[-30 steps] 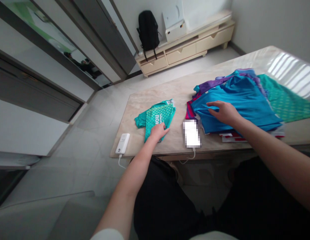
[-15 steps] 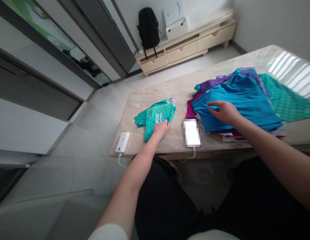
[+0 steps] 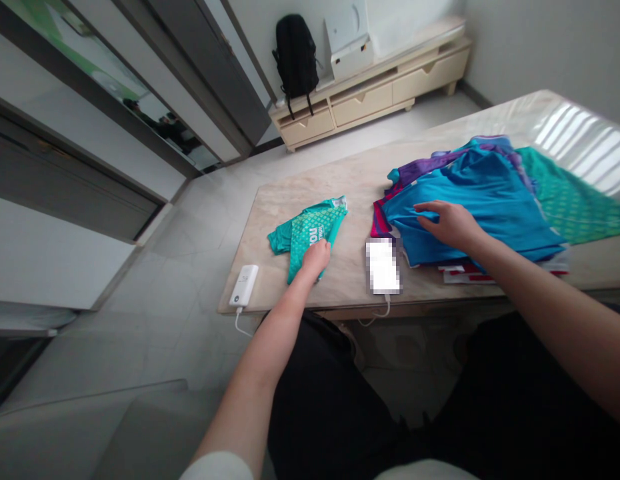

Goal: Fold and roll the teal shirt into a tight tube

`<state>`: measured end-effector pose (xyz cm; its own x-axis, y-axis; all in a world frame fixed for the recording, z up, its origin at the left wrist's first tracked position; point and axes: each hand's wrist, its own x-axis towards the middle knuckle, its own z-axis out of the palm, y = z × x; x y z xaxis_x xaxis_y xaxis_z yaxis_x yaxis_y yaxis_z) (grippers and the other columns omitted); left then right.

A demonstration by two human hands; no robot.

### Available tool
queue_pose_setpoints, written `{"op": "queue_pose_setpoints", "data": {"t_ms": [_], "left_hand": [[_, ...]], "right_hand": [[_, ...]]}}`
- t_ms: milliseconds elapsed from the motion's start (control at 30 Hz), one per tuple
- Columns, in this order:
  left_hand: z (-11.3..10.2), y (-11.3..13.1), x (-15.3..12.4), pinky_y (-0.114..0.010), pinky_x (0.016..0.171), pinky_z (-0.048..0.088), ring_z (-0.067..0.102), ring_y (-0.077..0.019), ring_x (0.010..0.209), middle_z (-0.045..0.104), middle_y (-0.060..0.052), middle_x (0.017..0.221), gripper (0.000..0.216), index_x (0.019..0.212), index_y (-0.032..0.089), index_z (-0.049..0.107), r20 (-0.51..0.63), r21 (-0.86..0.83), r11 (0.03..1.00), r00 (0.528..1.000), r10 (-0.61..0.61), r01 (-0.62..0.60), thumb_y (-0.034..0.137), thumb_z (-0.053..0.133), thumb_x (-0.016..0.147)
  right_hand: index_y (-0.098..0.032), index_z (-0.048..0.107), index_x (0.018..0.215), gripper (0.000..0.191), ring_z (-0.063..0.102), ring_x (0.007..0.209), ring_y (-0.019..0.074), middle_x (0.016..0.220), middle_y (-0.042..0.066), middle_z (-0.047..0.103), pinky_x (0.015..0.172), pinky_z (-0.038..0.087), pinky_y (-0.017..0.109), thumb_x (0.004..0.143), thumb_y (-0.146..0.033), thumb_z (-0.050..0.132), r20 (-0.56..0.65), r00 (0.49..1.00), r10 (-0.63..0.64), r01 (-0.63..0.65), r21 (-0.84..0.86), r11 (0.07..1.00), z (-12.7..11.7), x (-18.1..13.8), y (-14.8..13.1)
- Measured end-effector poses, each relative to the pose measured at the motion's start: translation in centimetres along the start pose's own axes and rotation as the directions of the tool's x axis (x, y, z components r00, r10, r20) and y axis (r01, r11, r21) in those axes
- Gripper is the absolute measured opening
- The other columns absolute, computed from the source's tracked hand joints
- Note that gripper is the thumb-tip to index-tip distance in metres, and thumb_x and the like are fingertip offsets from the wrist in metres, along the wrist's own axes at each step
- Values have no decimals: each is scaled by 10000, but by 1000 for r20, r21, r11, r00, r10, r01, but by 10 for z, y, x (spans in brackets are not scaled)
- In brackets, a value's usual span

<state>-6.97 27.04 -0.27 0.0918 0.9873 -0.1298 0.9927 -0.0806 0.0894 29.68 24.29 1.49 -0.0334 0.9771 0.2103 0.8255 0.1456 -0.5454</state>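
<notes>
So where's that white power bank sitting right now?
In the head view, the white power bank lies at the table's near-left corner, left of the folded teal jersey under the left hand.

Folded teal shirt (image 3: 310, 230) beside blue shirt pile (image 3: 480, 200)

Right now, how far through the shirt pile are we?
Done: one folded teal patterned shirt lies apart on the marble table, with the left hand resting on its near end. In hand: the right hand lies flat on the bright blue shirt topping the loose pile. Left: that blue one, the purple shirt beneath it and the spread teal shirt beside it.
</notes>
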Motion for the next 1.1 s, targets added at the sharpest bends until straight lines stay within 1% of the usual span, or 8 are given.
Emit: {"op": "queue_pose_setpoints", "data": {"t_ms": [167,333,533,733,900,1100], "left_hand": [[-1,-13,4,-288,833,470,700,-232,983,763,-154,1100,296,1013,166,698,-48,-93,994,997,-58,54,294,436,1059],[3,-25,4,-275,828,484,695,-213,956,772,-127,1053,253,973,164,702,-97,-181,980,990,-98,79,290,492,1036],[11,-34,6,-264,852,486,702,-208,982,768,-135,1113,224,1019,155,704,-139,-235,967,982,-129,94,267,509,1029],[16,-41,7,-280,879,480,704,-234,1043,756,-154,1165,255,1106,150,690,-165,-203,972,975,-150,115,280,479,1048],[18,-43,5,-304,904,478,700,-258,1080,753,-163,1161,280,1154,158,678,-171,-128,983,974,-149,128,293,451,1064],[21,-47,7,-316,932,483,683,-260,1095,742,-145,1183,304,1172,164,669,-172,-25,992,977,-126,124,300,413,1081]], "right_hand": [[-206,740,1264,398,704,1115,340,1268,98,731,940,570,449,935,-361,578,-2,1000,5,-5,-6,1000,1,0,2],[-202,742,1262,403,701,1129,352,1276,102,727,947,569,461,931,-362,577,5,1000,1,-1,-8,1000,1,0,2],[-191,743,1265,408,703,1128,352,1275,103,728,955,568,460,931,-358,579,16,1000,2,-2,-2,1000,0,1,3],[-193,744,1260,403,701,1132,352,1274,105,729,960,567,460,930,-359,583,12,1000,6,-6,0,1000,-1,0,4],[-195,744,1260,396,703,1126,345,1268,104,731,953,569,445,933,-352,584,11,1000,5,-5,5,1000,-2,0,3],[-189,747,1253,405,703,1126,352,1265,101,732,947,570,453,931,-364,575,7,1000,7,-7,10,1000,-2,1,5]]}}
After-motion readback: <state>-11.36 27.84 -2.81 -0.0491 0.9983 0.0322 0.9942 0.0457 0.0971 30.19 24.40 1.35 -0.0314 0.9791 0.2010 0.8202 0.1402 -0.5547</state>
